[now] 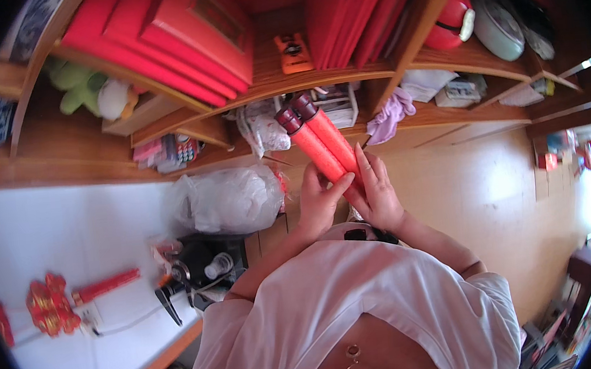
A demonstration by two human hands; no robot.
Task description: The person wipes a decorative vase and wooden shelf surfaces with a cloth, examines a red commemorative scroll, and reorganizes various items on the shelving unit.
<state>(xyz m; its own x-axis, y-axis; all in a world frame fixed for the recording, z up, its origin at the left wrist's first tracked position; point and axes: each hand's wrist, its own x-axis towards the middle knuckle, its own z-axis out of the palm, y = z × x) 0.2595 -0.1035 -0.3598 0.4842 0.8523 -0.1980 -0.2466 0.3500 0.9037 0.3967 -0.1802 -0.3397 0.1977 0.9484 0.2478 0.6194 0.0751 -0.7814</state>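
Two red rolls [323,142] with dark maroon knob-like ends lie side by side in front of me, slanting up to the left. They look like one scroll rolled from both sides, but I cannot tell whether they are joined. My left hand [320,200] grips their lower part from the left, its thumb laid across the red surface. From the right, my right hand [380,193] holds the same lower end with extended fingers along the side. The lower tips are hidden by my hands. Beyond the maroon ends is the wooden shelf unit [261,90].
Red folders [360,15] and a red box [197,24] flank an orange object [293,53] on the shelf. A purple cloth [390,115] hangs below. To my left are a clear plastic bag [231,200] with contents and a black-handled appliance [177,279].
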